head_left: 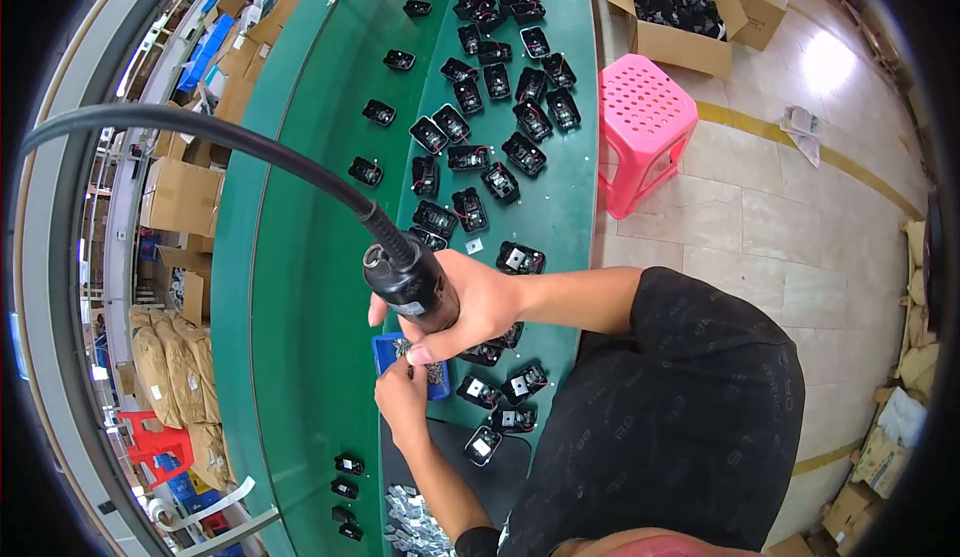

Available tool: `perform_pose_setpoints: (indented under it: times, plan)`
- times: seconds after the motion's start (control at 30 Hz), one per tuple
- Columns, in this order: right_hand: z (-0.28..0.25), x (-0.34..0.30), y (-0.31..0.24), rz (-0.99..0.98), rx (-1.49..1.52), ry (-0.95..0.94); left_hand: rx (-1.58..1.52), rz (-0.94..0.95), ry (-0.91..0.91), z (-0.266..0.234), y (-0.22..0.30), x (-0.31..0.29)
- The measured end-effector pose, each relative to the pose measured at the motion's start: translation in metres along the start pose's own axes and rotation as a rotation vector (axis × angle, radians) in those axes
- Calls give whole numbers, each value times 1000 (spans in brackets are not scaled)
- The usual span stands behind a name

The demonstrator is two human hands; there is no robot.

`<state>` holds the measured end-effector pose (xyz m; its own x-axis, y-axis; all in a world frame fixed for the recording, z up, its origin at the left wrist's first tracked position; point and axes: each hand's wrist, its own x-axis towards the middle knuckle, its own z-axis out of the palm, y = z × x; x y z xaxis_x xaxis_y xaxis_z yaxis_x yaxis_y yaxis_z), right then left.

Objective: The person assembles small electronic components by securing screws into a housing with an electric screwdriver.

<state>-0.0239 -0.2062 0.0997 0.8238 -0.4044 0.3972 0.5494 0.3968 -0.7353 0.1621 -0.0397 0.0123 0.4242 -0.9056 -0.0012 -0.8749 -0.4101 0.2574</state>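
My right hand (485, 302) is wrapped round a black corded electric screwdriver (408, 282), whose thick cable arcs up to the left. The screwdriver's tip is hidden behind my hands. Just below it, my left hand (400, 402) is closed, fingertips pinched together at a small blue tray (384, 351) of loose screws (437, 374). Whatever those fingers hold is too small to make out. Close to my hands lie open black plastic housings with wires and small parts inside, among them one housing (524, 383) to the right of the tray.
Many similar black housings (500, 183) cover the green bench (570, 217), with a few on the green strip (320, 207) beyond. Grey metal pieces (412, 519) lie at the near end by a dark mat (512, 462). A pink stool (648, 107) and an open carton (685, 52) stand at right.
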Motion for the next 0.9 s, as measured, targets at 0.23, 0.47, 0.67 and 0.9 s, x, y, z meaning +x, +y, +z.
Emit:
perform_pose_setpoints:
  times: [0.23, 0.47, 0.67, 0.9]
  plan:
    - [3, 4, 4, -65, 7, 1, 30, -20, 131, 10, 4, -4]
    - [11, 11, 9, -64, -6, 50, -106, 10, 280, 14, -13, -10]
    - [19, 8, 13, -407, 8, 78, -911, -68, 309, -7, 22, -38]
    - [32, 19, -2, -361, 47, -399, -1274, -26, 521, -6, 56, -81]
